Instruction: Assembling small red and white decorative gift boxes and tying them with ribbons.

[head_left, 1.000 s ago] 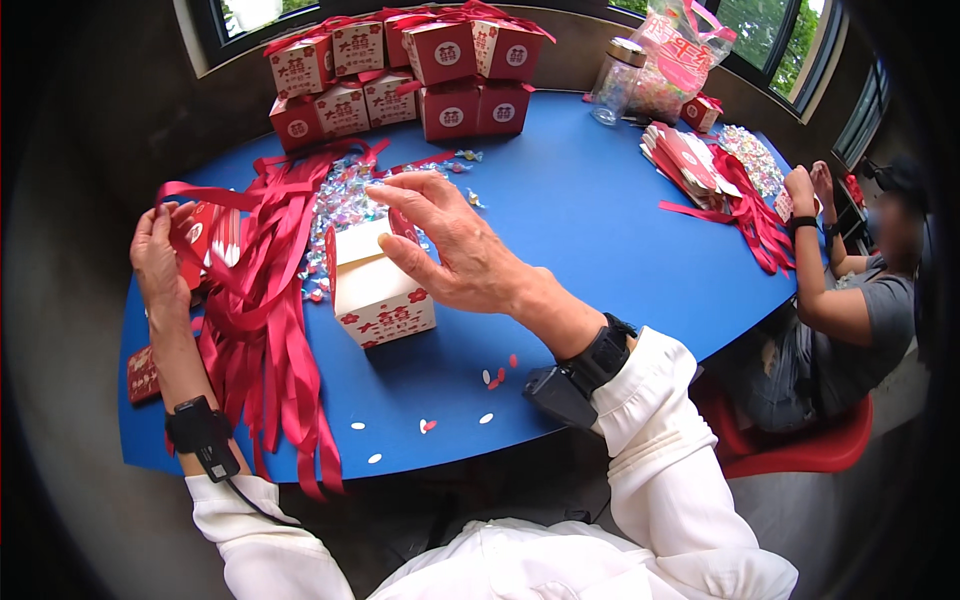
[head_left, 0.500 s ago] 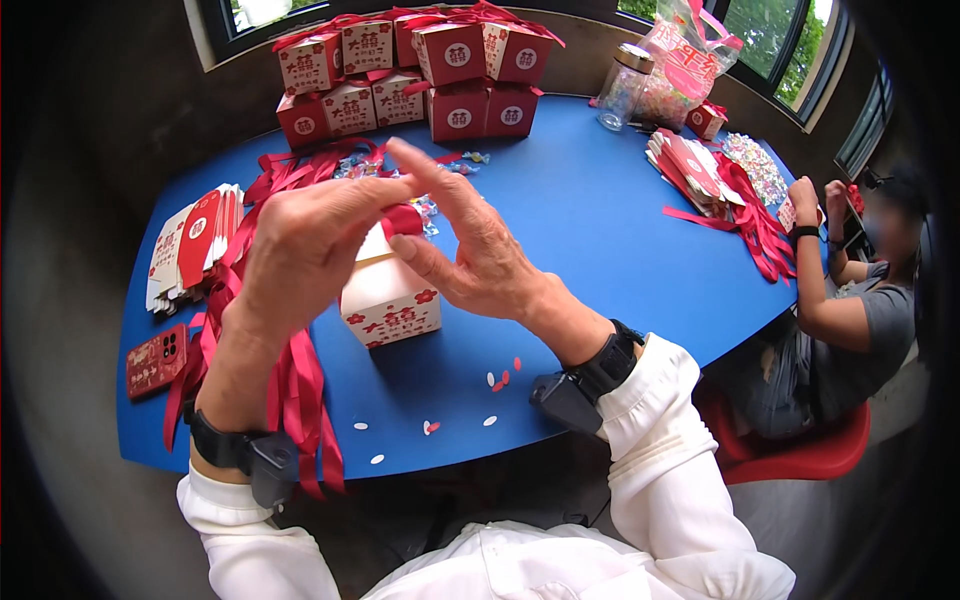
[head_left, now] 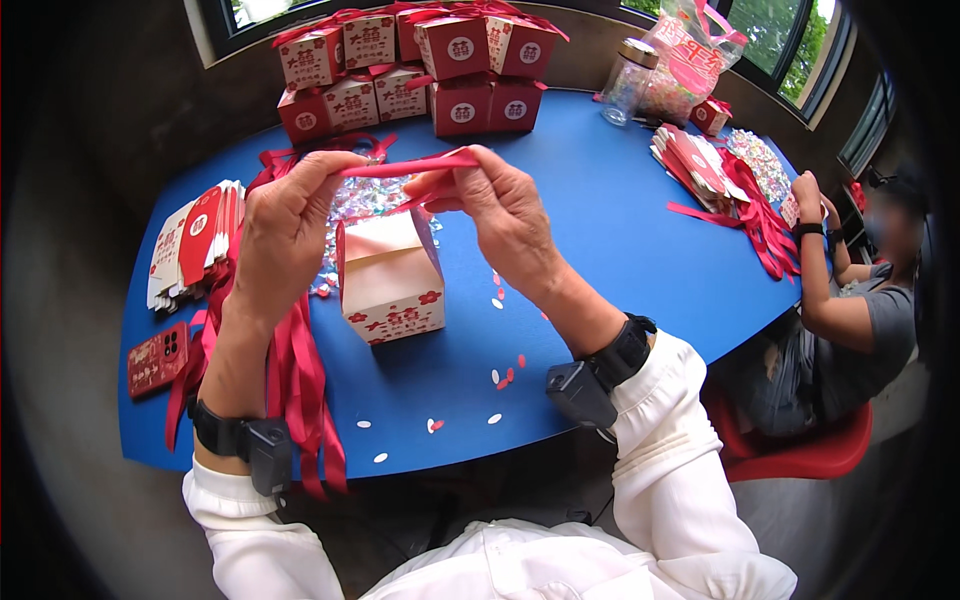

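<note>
Between my two hands a red ribbon is stretched nearly level above a small white gift box. My left hand pinches one end of the stretch and my right hand pinches the other. The box stands upright on the blue table, with red flowers and lettering on its front; its top flaps look raised and not folded down. Just behind the box lies a heap of shiny wrapped candies, partly covered by the hands and ribbon.
Finished boxes are stacked at the back. Left lie flat cartons, a red phone and loose ribbons. A jar, candy bag and more cartons sit at right, near a seated person. Paper bits dot the front.
My hands were close together over the box, hiding most of its top. They have moved apart, drawing the ribbon straight between them and leaving the box top and candies in sight.
</note>
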{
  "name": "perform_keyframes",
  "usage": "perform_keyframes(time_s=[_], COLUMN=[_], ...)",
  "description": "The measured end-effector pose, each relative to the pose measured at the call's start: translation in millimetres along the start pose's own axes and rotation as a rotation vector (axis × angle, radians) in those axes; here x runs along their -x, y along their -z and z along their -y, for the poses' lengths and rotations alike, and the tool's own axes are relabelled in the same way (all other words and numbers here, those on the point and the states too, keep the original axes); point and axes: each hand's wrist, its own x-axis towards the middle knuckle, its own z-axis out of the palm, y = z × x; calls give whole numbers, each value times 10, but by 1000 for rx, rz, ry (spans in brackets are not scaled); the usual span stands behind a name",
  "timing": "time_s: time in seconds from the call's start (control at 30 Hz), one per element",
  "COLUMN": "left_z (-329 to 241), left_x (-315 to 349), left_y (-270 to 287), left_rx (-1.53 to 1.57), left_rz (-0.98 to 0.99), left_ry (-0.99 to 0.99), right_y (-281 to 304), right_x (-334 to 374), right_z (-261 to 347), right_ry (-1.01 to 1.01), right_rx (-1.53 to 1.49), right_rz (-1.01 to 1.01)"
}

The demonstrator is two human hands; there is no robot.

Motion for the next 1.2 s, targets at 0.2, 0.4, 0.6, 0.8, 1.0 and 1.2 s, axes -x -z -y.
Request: perform_keyframes(time_s=[0.2,0.4,0.6,0.8,1.0,1.2], left_z=[249,405,605,632,498,210], left_x=[19,23,55,90,87,50], left_y=[80,181,193,196,88,-17], left_rx=[1,-83,-49,43,229,404], left_rz=[-29,-29,-55,-3,-18,-19], left_ry=[135,283,281,418,433,306], right_y=[194,440,762,979,1046,802], right_x=[-67,-156,-219,-228,-230,-197], right_z=[-21,-19,-131,-296,-409,-458], right_ry=[-104,-197,-278,-390,-490,173], right_rx=[-99,-200,-105,7,294,1069], right_rz=[-79,-379,-615,-735,-684,-521])
